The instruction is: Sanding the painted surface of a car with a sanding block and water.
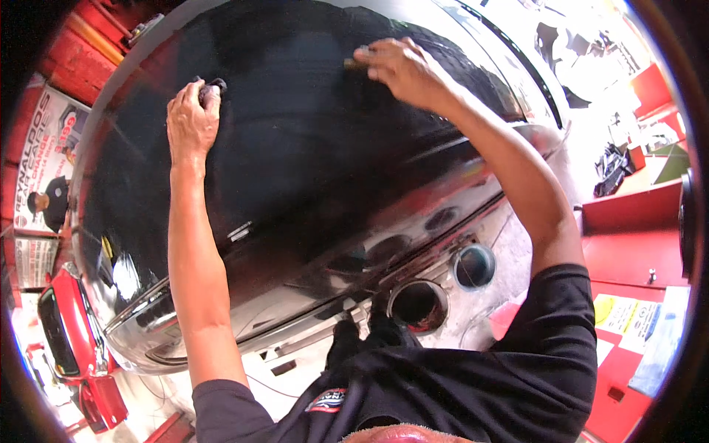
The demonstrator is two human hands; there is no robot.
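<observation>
A black car hood (295, 140) spreads under both hands, dull over its middle and glossier toward the front edge. On its left side, my left hand (193, 122) is closed round a bunched dark cloth (212, 90) and rests on the panel. Farther right and toward the far side is my right hand (405, 74), its fingers bent and somewhat blurred by motion. A small yellowish piece (354, 63) shows at these fingertips; its kind is too blurred to tell. Both hands are well apart.
Two round open buckets (418, 306) (474, 266) stand on the floor in front of the car, close to my legs. Red cabinets (635, 244) line the right side. At left are a red car (70, 325), a printed banner (44, 162) and a dark-shirted figure (53, 205).
</observation>
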